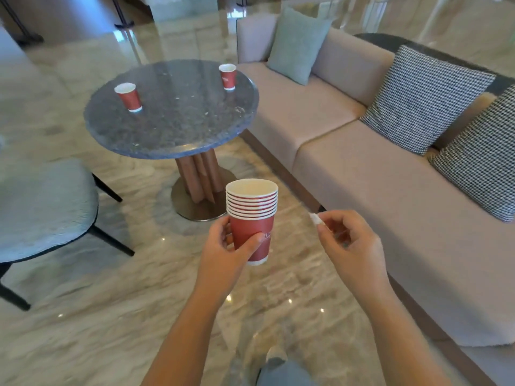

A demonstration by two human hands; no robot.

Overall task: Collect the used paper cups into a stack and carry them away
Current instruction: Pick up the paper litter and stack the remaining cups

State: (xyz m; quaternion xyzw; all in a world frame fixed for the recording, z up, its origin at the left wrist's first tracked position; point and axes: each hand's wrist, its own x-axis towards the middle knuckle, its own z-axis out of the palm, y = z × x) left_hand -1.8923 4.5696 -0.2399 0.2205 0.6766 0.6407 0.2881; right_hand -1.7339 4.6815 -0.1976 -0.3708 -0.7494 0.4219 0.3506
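My left hand (223,246) wraps the upright nested stack of red paper cups (252,218), thumb across the front. My right hand (345,238), just beside it at three o'clock, pinches a small white scrap (315,218). Two loose red paper cups stand on the round grey stone table (172,135): one (128,96) at eleven o'clock, another (228,76) at twelve. I judge the left hand nearer.

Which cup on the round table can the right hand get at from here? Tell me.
Probably neither yet. The right hand already pinches a small white scrap, and both the left cup and the far cup stand well ahead on the table.
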